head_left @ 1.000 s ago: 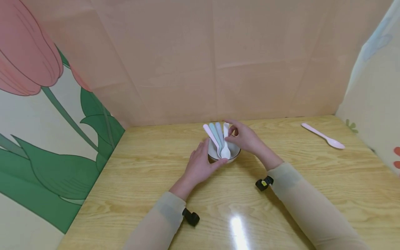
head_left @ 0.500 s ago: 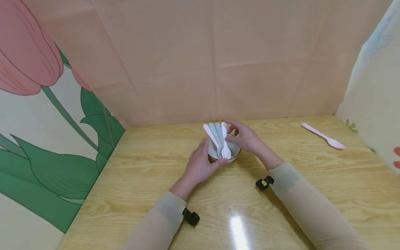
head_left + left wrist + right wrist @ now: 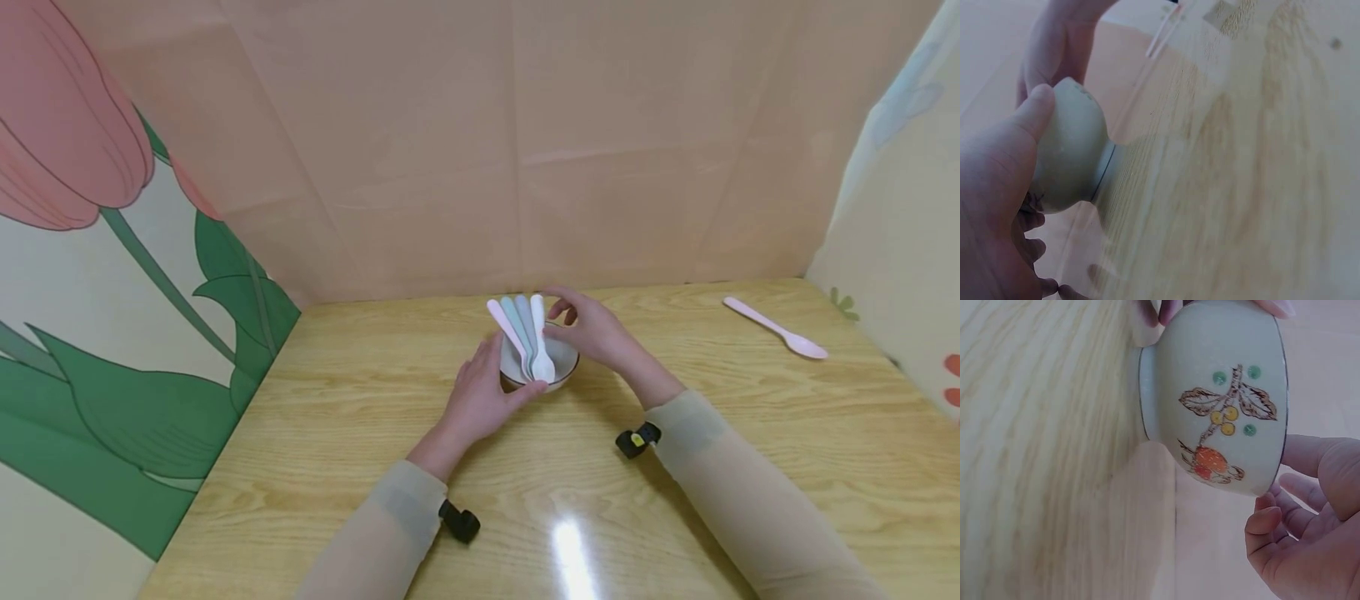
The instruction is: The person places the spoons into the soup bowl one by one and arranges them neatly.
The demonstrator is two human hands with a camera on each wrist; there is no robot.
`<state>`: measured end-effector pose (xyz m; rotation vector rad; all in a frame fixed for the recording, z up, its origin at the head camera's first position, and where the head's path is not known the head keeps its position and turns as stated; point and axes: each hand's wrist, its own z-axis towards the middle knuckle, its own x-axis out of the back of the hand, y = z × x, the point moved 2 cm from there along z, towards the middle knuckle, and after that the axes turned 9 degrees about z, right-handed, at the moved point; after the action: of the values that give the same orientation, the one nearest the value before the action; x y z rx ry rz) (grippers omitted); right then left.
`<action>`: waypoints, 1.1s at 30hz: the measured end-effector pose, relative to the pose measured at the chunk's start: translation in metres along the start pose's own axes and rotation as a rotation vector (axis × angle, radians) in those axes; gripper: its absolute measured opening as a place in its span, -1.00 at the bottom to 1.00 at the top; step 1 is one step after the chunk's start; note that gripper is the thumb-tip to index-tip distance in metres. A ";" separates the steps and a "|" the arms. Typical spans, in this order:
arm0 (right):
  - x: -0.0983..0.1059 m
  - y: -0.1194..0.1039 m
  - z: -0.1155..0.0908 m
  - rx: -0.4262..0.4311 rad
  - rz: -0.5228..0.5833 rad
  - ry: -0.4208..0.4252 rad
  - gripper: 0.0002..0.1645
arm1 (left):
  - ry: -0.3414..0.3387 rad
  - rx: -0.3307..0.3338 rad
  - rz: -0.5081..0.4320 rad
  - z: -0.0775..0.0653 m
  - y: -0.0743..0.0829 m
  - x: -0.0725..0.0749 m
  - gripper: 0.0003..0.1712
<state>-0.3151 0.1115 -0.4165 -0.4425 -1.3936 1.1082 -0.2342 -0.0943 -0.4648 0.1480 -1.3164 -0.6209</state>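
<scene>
A white bowl (image 3: 564,352) with a dark rim stands upright on the table; the right wrist view shows painted fruit and leaves on its outside. My left hand (image 3: 478,392) grips the bowl's left side, thumb along the near rim. Within it lean a pink spoon (image 3: 506,323), a teal spoon (image 3: 513,315), a grey-purple spoon (image 3: 525,312) and a white spoon (image 3: 543,365), handles fanned toward the back. Beside the white handle, at the bowl's right rim, my right hand (image 3: 592,332) has loosely bent fingers, its thumb tip close to that handle.
Another pink spoon (image 3: 776,327) lies at the back right of the wooden table (image 3: 360,400). A pinkish backdrop (image 3: 420,167) rises behind the table's far edge, with printed panels at both sides.
The white spoon's handle has come away from my right fingers and tilted slightly left, closer to the other handles. My right hand has shifted slightly right; the left keeps its grip.
</scene>
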 end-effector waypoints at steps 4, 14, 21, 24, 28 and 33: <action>0.005 0.003 -0.002 -0.034 -0.001 0.005 -0.23 | -0.004 0.008 0.012 -0.001 0.000 -0.002 0.24; 0.024 0.001 -0.008 -0.039 -0.015 0.015 -0.21 | -0.004 0.012 0.037 -0.001 0.000 -0.003 0.27; 0.044 0.002 -0.015 -0.049 -0.009 0.049 -0.22 | -0.002 0.021 0.038 0.000 0.000 -0.001 0.28; 0.053 0.004 -0.019 -0.057 -0.007 0.069 -0.24 | -0.003 0.023 0.043 0.000 0.000 0.000 0.29; 0.067 0.009 -0.026 -0.069 -0.013 0.102 -0.25 | -0.001 0.023 0.047 -0.001 0.001 0.000 0.29; 0.083 0.017 -0.036 -0.070 -0.037 0.146 -0.22 | -0.002 0.019 0.051 -0.001 0.002 0.000 0.30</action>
<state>-0.3039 0.1997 -0.3919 -0.5358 -1.3097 0.9795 -0.2323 -0.0931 -0.4639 0.1290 -1.3240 -0.5660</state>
